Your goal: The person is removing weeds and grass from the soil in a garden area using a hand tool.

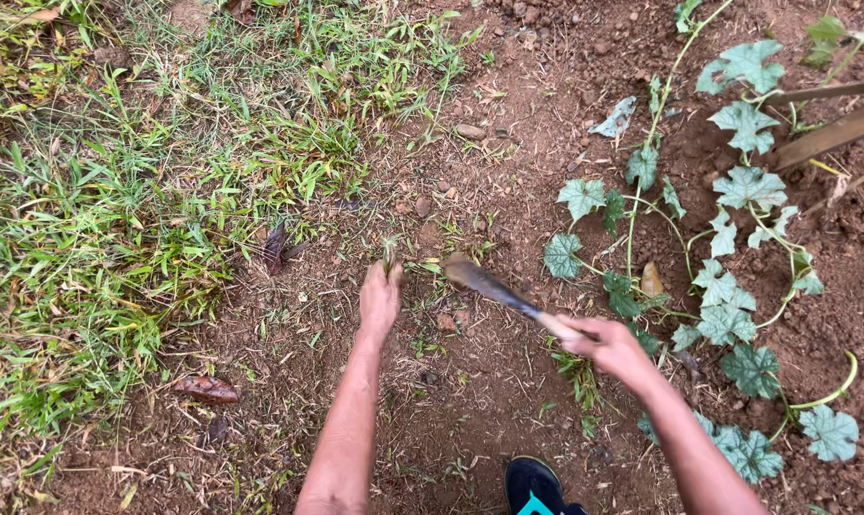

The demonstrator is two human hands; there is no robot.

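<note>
While left hand (379,300) fingers pinch a weed tuft (390,256), right hand (606,345) grips trowel (494,286) (blurred), leafy vine (728,286) beside.

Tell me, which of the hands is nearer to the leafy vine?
Right. The right hand, gripping a hand tool, sits just beside the vine; the left hand is farther off, pinching a grass tuft.

Two hands were in view: the left hand (379,300) at six o'clock and the right hand (611,345) toward four. One knife (494,285), one shoe (535,486), one vine (728,238) at three o'clock, two wooden sticks (833,133) at two, and one brown dead leaf (206,387) at eight were there.
</note>
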